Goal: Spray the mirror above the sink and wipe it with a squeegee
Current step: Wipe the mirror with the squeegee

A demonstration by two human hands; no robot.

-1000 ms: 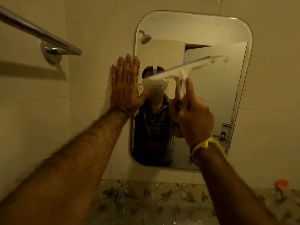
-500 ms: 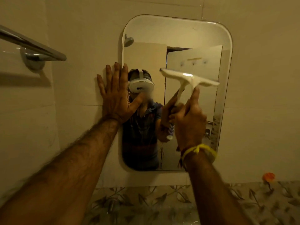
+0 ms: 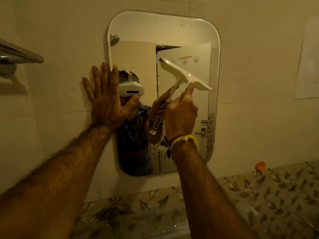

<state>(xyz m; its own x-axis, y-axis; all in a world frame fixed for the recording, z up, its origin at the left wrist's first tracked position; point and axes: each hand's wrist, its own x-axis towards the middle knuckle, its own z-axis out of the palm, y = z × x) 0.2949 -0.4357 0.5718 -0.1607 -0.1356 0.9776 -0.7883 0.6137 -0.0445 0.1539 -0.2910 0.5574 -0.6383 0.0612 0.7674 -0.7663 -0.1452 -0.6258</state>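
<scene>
A rounded rectangular mirror (image 3: 172, 37) hangs on the pale tiled wall. My right hand (image 3: 181, 114) grips the handle of a white squeegee (image 3: 179, 75), index finger stretched up behind the head. The blade lies against the glass in the mirror's right half, tilted with its left end higher. My left hand (image 3: 105, 99) rests flat with fingers spread, partly on the wall and partly over the mirror's left edge. No spray bottle is in view.
A chrome towel bar (image 3: 20, 56) juts from the wall at the left. Below the mirror runs a band of leaf-patterned tiles (image 3: 259, 195). A small orange object (image 3: 260, 165) sits at the wall on the right. A yellow thread band circles my right wrist.
The squeegee has moved down the right half of the mirror and tipped from left-end-low to left-end-high. My left hand stays pressed flat at the mirror's left edge.
</scene>
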